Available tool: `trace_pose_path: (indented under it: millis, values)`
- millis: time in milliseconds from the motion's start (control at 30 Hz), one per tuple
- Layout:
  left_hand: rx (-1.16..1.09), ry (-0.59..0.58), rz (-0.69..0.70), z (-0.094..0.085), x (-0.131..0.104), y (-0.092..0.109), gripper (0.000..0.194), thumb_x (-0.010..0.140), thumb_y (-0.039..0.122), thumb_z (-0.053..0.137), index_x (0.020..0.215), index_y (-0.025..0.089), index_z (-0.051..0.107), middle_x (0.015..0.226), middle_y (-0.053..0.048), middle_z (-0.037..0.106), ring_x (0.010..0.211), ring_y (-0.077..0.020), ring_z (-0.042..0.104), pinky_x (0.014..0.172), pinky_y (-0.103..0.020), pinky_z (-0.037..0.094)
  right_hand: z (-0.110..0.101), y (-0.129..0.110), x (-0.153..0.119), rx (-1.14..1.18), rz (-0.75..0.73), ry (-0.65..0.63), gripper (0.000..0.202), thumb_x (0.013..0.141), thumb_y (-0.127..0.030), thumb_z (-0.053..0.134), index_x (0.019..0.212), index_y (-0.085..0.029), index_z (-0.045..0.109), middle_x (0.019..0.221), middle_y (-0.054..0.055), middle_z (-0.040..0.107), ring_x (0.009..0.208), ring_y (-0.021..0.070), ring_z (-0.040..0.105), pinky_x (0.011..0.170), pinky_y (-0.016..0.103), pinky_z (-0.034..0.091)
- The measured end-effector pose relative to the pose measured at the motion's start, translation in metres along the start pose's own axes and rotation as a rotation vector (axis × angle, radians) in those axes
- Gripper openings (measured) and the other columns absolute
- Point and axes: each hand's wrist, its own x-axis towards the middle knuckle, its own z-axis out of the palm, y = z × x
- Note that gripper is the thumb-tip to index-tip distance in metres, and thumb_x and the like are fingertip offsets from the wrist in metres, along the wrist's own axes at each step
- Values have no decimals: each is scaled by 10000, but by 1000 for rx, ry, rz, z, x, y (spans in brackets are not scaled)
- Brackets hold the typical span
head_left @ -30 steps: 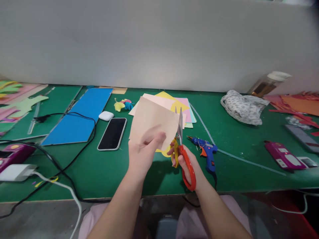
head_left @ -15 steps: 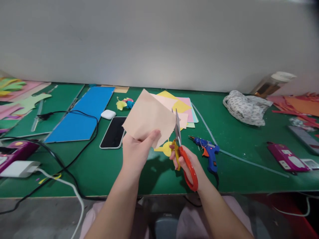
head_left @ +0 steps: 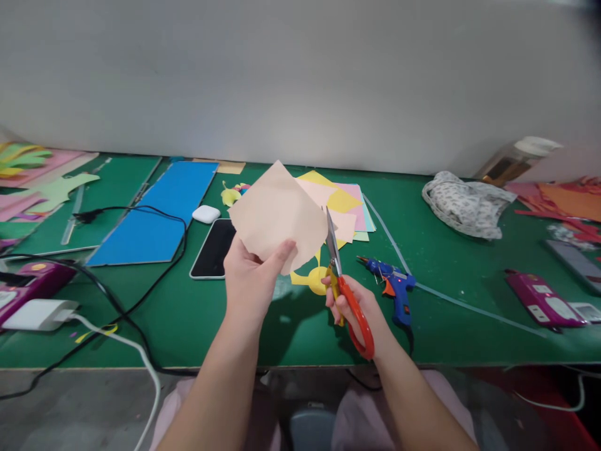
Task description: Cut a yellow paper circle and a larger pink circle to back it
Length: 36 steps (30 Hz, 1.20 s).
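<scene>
Beige: pinching paper point(head_left: 279, 216) in the left hand point(head_left: 251, 275), just left of the scissors point(head_left: 335, 254), clamping these in the right hand point(head_left: 364, 294). Probably handling light, bendy, creasing easily; best gripping by the lower edge.

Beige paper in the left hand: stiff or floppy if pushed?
The paper seems fairly stiff, rising nearly flat from the left hand gripping its lower part. Being a thin sheet, it's likely light and might crease if pushed hard.

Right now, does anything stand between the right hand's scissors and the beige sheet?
Nothing visible does. The scissors are beside the right corner of the beige sheet; contact is unclear. The left hand grips its lower edge, away from them.
</scene>
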Motion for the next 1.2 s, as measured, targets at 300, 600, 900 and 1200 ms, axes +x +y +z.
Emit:
trace_pose_path:
  millis: [300,600,900,1200]
  values:
    - [3,23,55,-4,5,1,454,670,249,794,1083,164,626,1043,-75,716,898,-189,699,775,-270,576,2,1,2,40,73,36,523,717,-621,700,987,-180,619,693,-23,529,461,57,392,411,204,359]
    - [-117,14,-61,-5,8,0,459,689,290,787,1101,176,621,993,-65,727,832,-176,705,734,-248,579,3,1,5,4,124,76,560,650,-657,718,898,-164,627,622,-41,533,406,44,408,380,192,340]
    - [-430,-422,-525,-9,3,-3,534,714,456,747,1175,239,587,1121,-84,685,759,-224,722,549,-294,607,5,0,7,16,142,192,563,637,-646,711,910,-161,622,605,-45,528,413,61,407,398,212,346]
    - [-291,-130,-435,2,3,-7,398,606,204,840,913,144,592,806,-23,702,522,-102,652,416,-147,479,7,-6,7,-57,165,169,469,607,-501,798,881,-200,566,698,-16,650,440,69,458,452,228,397]
